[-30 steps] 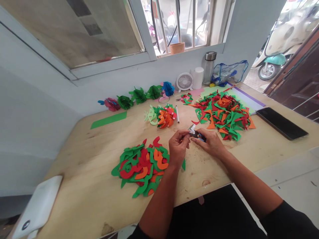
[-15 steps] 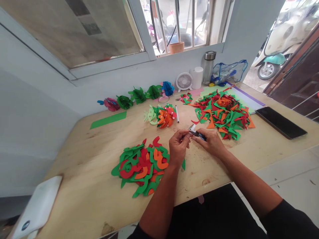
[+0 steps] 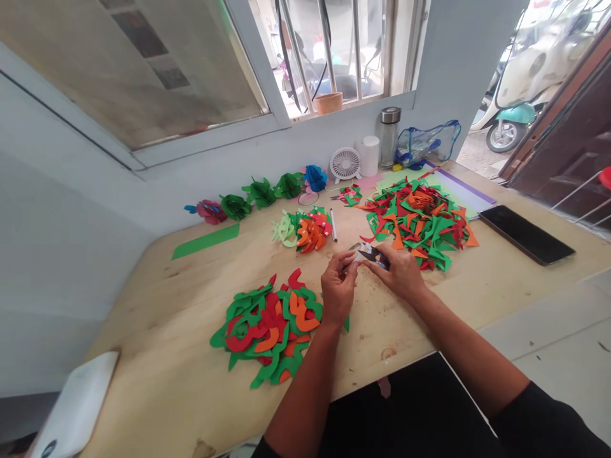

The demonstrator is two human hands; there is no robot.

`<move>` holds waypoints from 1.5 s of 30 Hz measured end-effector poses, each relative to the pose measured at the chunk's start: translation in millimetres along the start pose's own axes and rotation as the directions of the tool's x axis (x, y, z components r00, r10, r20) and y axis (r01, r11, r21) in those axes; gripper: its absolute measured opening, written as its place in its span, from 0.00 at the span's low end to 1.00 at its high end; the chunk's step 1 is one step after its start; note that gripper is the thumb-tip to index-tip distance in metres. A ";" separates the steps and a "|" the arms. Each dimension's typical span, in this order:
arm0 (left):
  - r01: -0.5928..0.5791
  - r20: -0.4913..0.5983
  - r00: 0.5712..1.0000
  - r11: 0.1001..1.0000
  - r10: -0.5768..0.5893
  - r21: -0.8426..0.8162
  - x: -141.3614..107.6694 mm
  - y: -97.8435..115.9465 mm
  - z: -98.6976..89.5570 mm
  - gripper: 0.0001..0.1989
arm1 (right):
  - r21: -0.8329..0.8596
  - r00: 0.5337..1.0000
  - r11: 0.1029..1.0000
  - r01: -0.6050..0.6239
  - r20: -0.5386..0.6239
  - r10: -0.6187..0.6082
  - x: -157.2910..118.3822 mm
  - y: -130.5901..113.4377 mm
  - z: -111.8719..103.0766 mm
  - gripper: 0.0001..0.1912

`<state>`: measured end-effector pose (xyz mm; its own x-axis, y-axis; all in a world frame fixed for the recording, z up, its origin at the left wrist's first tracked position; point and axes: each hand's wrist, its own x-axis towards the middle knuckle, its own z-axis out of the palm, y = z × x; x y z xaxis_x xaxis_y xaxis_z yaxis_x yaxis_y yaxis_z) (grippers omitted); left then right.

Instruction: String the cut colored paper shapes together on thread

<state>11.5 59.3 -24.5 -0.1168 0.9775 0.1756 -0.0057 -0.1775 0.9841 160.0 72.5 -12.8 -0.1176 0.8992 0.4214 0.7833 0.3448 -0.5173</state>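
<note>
My right hand is closed around small black snips, whose blades are spread and point left. Fingertips of my left hand pinch a small pale piece of paper close to the blades. Left of my left wrist lies a heap of curved green, red and orange paper cutouts, partly covered by my forearm. Beyond my hands sits a smaller pile of orange, red and light green cutouts. A large mound of angular green, red and orange scraps spreads behind my right hand.
A pen lies behind my hands. Folded paper flowers, a white fan, a glass bottle and a clear pouch line the wall. A black phone is at right, a green strip at left.
The snips' blades have spread apart beside the pale paper, and the paper shows more between the fingers. The whole view has shifted slightly.
</note>
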 end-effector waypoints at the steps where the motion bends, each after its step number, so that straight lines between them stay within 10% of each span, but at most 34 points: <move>1: -0.009 0.004 1.000 1.000 0.009 0.022 0.6 -0.6 1.3 0.13 | -0.009 1.000 1.000 -0.008 -0.008 0.008 -0.1 0.2 -0.6 0.23; 13: -0.075 0.213 0.976 0.985 0.041 0.157 21.2 0.8 25.7 0.07 | -0.097 0.998 0.995 -0.034 -0.057 0.029 -1.1 5.0 -2.6 0.19; 22: 0.139 0.139 0.981 0.990 -0.135 -0.018 4.5 4.9 18.8 0.13 | -0.146 0.997 0.988 -0.048 -0.070 0.038 -1.3 3.6 -1.3 0.20; 28: -0.088 -0.155 0.981 0.977 0.120 0.194 3.9 7.2 6.8 0.08 | -0.231 1.000 0.973 -0.012 -0.012 0.009 -1.5 2.7 2.4 0.19; 36: -0.355 -0.003 0.907 0.770 0.420 0.530 1.3 10.3 7.6 0.06 | -0.302 0.997 0.952 0.052 0.068 -0.033 -2.8 -3.5 5.6 0.14; 45: -0.382 0.053 0.894 0.694 0.446 0.611 6.5 9.6 3.0 0.08 | -0.287 0.987 0.952 0.102 0.146 -0.062 -4.5 -6.7 8.7 0.12</move>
<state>13.6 64.3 -13.8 -0.0538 0.8006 0.5968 0.6471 -0.4272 0.6314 150.0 68.5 -17.7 -0.2538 0.9056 0.3397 0.9092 0.3432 -0.2357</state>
